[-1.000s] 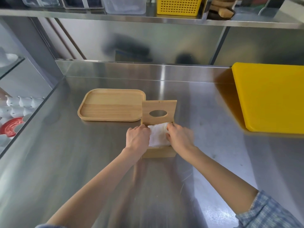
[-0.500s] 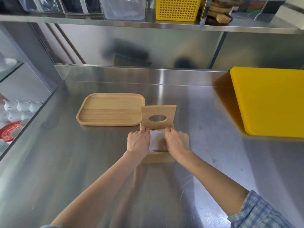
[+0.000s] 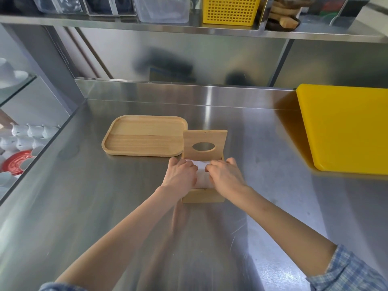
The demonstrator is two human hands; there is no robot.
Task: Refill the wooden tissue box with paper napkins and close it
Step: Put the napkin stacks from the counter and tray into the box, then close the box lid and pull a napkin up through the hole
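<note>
Both hands have slid forward over the napkin stack since a second ago; less white paper shows, and it sits lower in the box.

Steel counter [image 3: 109, 206], wide and bare in front of me. Yellow cutting board [image 3: 344, 129] far right, well apart from the work. Wooden tray [image 3: 144, 134] just left of and behind the box, holding nothing.

Wooden tissue box [image 3: 202, 196] stands centre counter, near wall facing me. Its lid [image 3: 204, 144], the one with the oval slot, stands upright at the back edge, open.

Paper napkins [image 3: 201, 165] are inside the box, only a narrow white strip visible between my hands.

Left hand [image 3: 180, 175] lies palm-down on the left part of the stack, fingers curled toward the back. Right hand [image 3: 225, 177] does the same on the right side. Neither clenches anything; both press flat on the napkins, though the fingertips are hidden, so I cannot tell whether they pinch a sheet.

Step in hand, as I judge it: seating the stack.

- Press evenly, both sides together, so the stack goes down level.
- Tuck corners inside the walls before letting go; a raised edge would likely foul the lid.
- Leave the top sheet loose under the slot.
- Lid is not yet lowered.
</note>
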